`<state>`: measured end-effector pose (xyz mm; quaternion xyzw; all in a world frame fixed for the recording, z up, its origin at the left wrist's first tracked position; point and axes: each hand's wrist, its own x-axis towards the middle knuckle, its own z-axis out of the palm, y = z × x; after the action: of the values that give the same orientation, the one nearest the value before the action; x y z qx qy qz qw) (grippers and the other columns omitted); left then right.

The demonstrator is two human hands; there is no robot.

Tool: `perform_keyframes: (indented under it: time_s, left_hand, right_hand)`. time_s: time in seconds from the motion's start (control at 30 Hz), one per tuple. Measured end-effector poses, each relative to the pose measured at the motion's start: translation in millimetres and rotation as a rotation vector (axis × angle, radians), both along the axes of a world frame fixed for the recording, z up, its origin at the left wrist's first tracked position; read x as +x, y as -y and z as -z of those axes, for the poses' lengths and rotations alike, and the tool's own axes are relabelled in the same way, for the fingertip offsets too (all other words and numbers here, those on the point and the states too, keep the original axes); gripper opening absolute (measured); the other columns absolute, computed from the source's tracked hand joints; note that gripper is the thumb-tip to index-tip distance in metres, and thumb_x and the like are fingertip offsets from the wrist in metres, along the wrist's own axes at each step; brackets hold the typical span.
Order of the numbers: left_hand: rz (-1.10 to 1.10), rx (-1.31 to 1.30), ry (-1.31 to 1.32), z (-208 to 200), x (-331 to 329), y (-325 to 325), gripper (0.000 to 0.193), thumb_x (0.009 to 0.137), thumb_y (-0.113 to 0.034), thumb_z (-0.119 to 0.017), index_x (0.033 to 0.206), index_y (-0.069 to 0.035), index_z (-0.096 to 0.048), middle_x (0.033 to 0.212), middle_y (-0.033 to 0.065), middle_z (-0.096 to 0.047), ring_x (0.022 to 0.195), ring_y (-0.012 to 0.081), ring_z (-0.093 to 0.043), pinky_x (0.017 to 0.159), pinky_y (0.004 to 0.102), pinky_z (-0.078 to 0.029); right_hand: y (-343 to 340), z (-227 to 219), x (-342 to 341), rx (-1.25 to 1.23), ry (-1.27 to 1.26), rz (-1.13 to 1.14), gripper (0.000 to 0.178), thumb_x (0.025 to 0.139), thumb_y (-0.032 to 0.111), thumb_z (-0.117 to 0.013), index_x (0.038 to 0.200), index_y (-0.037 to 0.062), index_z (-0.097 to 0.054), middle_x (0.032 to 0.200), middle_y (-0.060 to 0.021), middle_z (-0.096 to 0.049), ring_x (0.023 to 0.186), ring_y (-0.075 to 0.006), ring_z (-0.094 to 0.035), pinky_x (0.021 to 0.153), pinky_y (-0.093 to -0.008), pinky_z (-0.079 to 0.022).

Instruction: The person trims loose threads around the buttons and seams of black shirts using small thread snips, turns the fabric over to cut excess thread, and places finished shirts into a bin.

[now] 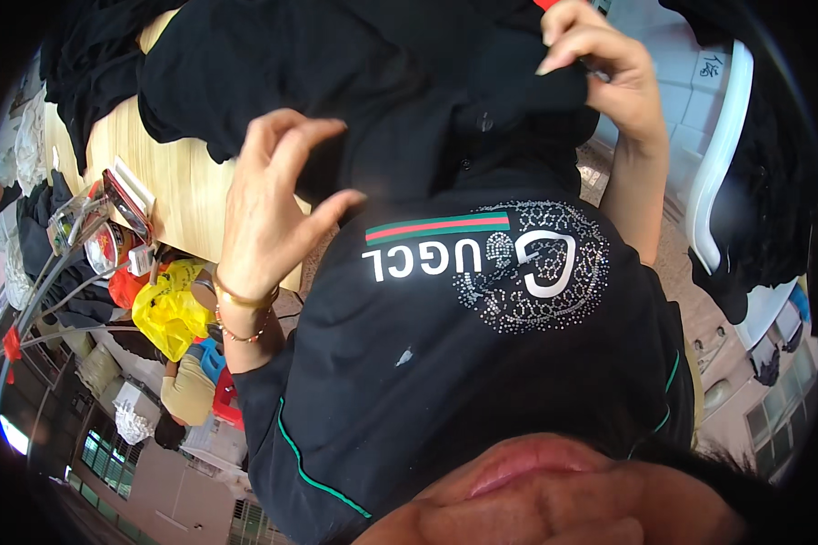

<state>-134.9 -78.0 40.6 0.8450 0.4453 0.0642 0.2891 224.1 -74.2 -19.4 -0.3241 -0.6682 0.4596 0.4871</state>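
Note:
A black garment [373,82] with dark buttons spreads across the table edge and my lap. My right hand [609,68] pinches its edge at the upper right, fingers bent over the cloth. Near that hand, a bit of something red shows at the top border. My left hand [286,186] hovers by the garment's near left part, its thumb and fingers apart, with nothing between them. The fingertips are slightly blurred. A bangle and a beaded bracelet circle that wrist.
On the left, the wooden table [186,186] carries a dark-edged booklet or box [127,200] and a round red tin [107,247]. A yellow plastic bag [168,309] hangs beside it. A white plastic bin [723,163] stands right, near black cloth. A person in beige [189,389] is lower left.

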Motion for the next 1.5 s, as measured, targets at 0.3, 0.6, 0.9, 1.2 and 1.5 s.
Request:
perform_keyframes:
  time_s: [0.3,0.6,0.9,1.2,1.5]
  left_hand:
    - [-0.331,0.5,0.332,42.8,-18.5,-5.1,0.016,0.087,-0.006,-0.076,0.102,-0.004,-0.07,0.107,0.0107,-0.065,0.09,0.0231,-0.064,0.08,0.0334,-0.052]
    - [-0.085,0.438,0.371,37.1,63.5,-4.7,0.078,0.065,-0.047,-0.092,0.124,-0.008,-0.058,0.092,0.0041,-0.057,0.078,0.018,-0.06,0.065,0.0297,-0.053]
    - [-0.439,0.635,0.353,53.2,106.9,-73.3,0.074,0.073,-0.006,-0.07,0.142,-0.005,-0.042,0.144,0.0241,-0.047,0.124,0.0397,-0.054,0.1,0.0428,-0.048]
    - [-0.178,-0.563,1.54,39.6,-70.8,-149.4,0.036,0.097,-0.015,-0.055,0.129,0.001,-0.058,0.126,0.0161,-0.066,0.115,0.0271,-0.066,0.099,0.0388,-0.054]
    - [-0.654,0.413,0.053,13.2,-98.3,-116.4,0.034,0.092,-0.033,-0.074,0.111,-0.004,-0.071,0.093,0.0033,-0.071,0.083,0.0118,-0.066,0.077,0.0254,-0.052]
  right_hand:
    - [8.2,-56.8,35.2,0.358,-0.27,0.086,0.029,0.097,0.019,-0.06,0.115,-0.0037,-0.059,0.09,-0.023,-0.06,0.056,-0.0157,-0.055,0.044,-0.0212,-0.044]
    - [1.1,-88.6,22.4,0.411,-0.541,0.334,0.035,0.092,0.016,-0.069,0.116,-0.0076,-0.06,0.093,-0.0165,-0.061,0.071,-0.0198,-0.063,0.045,-0.022,-0.049]
    - [19.6,-129.2,3.5,0.621,-0.494,0.382,0.029,0.091,0.023,-0.074,0.108,0.0023,-0.065,0.09,-0.0122,-0.064,0.065,-0.0169,-0.063,0.051,-0.0238,-0.053]
    - [35.6,-150.8,42.4,0.594,-0.657,0.644,0.027,0.089,0.034,-0.074,0.093,0.0067,-0.074,0.073,-0.0013,-0.066,0.055,-0.0094,-0.056,0.046,-0.0222,-0.039]
    - [0.4,-60.1,-14.2,0.008,-0.398,0.447,0.013,0.095,0.002,-0.067,0.106,-0.0045,-0.068,0.081,-0.0073,-0.069,0.054,-0.0101,-0.059,0.049,-0.0211,-0.046]
